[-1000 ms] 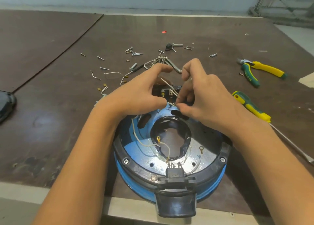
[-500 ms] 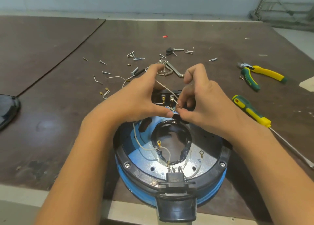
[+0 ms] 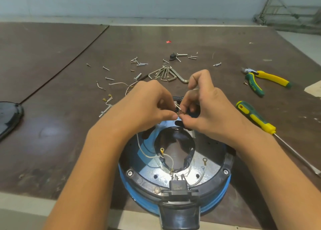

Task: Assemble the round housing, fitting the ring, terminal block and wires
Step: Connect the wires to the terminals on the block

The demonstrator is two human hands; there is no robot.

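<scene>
**Position.** The housing (image 3: 224, 191) sits open side up at the near edge of the table (image 3: 69, 125), with the black ring (image 3: 139, 179) on its rim. Both hands work above the far rim.

**Grip.** The left hand (image 3: 147, 106) pinches a wire end (image 3: 178, 108) between thumb and forefinger. The right hand (image 3: 206, 111) pinches the same end from the opposite side, fingers curled. The 2 pinches meet tip to tip.

**Key relation.** The wire end slants up and away from the person, toward the block (image 3: 177, 98). The block lies just beyond the fingertips and is mostly hidden by them. It sits between the hands, so neither is clearly nearer.

**Next move (judged).** A short push forward along that axis, into the block.

**Outstanding.** 2 lugs (image 3: 162, 150) lie loose inside the housing.
</scene>
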